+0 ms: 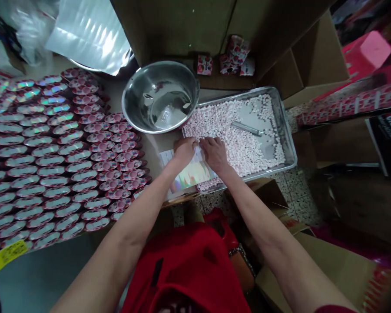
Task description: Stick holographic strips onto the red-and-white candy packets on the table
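My left hand (184, 150) and my right hand (215, 152) are close together, fingers bent and closed at the upper edge of a shiny printed sheet (193, 173). The sheet has a pale, rainbow-like surface with green and orange marks. It lies across the table edge and the near left corner of a metal tray (291, 145). Small pale pink pellets (215, 119) cover much of the tray, right beside my right hand. A silver pen-like tool (246, 128) rests on the pellets. My hands partly hide what is between my fingertips.
A steel bowl (130, 102) with a few small pieces stands behind my hands. Many red-edged oval packs (48, 161) stand in rows on the left. Small red packets (204, 65) lie in a cardboard box (182, 26) at the back. More cardboard boxes (322, 265) are at the right.
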Tool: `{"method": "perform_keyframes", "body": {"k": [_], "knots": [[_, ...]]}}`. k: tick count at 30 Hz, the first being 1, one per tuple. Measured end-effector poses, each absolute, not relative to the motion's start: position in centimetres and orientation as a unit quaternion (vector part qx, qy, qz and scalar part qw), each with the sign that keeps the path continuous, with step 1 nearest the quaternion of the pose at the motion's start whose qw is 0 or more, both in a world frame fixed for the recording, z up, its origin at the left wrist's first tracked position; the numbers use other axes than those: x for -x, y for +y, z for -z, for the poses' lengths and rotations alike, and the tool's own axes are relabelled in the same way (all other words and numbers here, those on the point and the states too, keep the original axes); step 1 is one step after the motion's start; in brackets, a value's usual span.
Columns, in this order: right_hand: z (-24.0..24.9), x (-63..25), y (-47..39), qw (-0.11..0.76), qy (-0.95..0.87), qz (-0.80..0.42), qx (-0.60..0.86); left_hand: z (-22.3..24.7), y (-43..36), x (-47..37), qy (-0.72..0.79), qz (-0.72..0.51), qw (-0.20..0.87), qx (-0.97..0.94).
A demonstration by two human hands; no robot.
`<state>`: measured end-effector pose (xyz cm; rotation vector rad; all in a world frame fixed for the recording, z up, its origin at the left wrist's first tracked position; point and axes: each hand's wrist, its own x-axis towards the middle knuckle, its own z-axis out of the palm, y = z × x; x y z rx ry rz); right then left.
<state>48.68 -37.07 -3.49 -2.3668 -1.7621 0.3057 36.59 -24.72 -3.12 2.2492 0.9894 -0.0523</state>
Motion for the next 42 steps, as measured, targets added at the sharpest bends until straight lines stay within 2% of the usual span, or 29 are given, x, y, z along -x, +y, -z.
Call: {"method": "perform_keyframes", "body": {"k": [5,11,17,23,27,31,34,36,39,42], "knots": [[4.0,-48.1,-39.2,0.087,-0.612,-0.077,0.782,3.6,-24.6,-36.6,0.403,-0.003,0.459,-0.792],[3.7,-47.3,-42.3,0.122,-0.627,-0.090,0.764,3.5,-24.8,-35.8,0.406,0.017,0.510,-0.758],[2.6,-47.3,-42.0,0.147,-0.598,-0.068,0.785,2.7,-25.0,-35.6,0.329,0.016,0.493,-0.805],[3.1,-45.5,-42.0,0.114,-0.607,-0.091,0.781,2.5,-25.2,-35.8,0.371,0.016,0.491,-0.788],[2.7,-44.4,-43.5,0.147,-0.581,-0.103,0.794,2.2,-25.2,-35.2,0.383,0.046,0.464,-0.797],[1.0,-43.8,-44.7,0.229,-0.484,-0.126,0.835,1.7,-25.6,-35.6,0.397,0.055,0.370,-0.838],[-1.6,-42.5,-45.1,0.372,-0.323,-0.210,0.844,1.3,-25.6,-36.6,0.378,0.039,0.317,-0.869],[-4.0,-41.1,-45.2,0.487,-0.179,-0.291,0.804,0.9,-25.8,-36.4,0.362,-0.020,0.306,-0.880],[-7.6,-38.9,-45.1,0.585,-0.027,-0.388,0.711,0.2,-27.1,-33.6,0.393,-0.140,0.369,-0.831],[-10.1,-36.7,-44.7,0.601,0.039,-0.465,0.649,-0.9,-29.8,-28.4,0.487,-0.161,0.562,-0.649]]}}
